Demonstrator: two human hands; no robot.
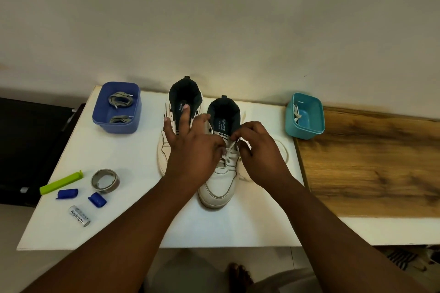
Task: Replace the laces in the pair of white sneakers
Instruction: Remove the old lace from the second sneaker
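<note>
Both forearms reach fwd over the white table (133, 233). Left hand (190, 147), fingers spread & relaxed, rests across the 2 white sneakers (219, 188) at table center. Right hand (259, 150) pinches the white lace (229, 155) on the right sneaker's eyelets, fingers curled.

A white table (133, 221) against the wall carries two white sneakers (220, 188) side by side, a blue tub (104, 123) at the back left and a teal tub (307, 132) at the back right. Front left lie a green clip (60, 182), a tape roll (105, 182), two blue caps (67, 193) and a battery (79, 216). A wooden board (371, 164) adjoins the table's right edge.
</note>
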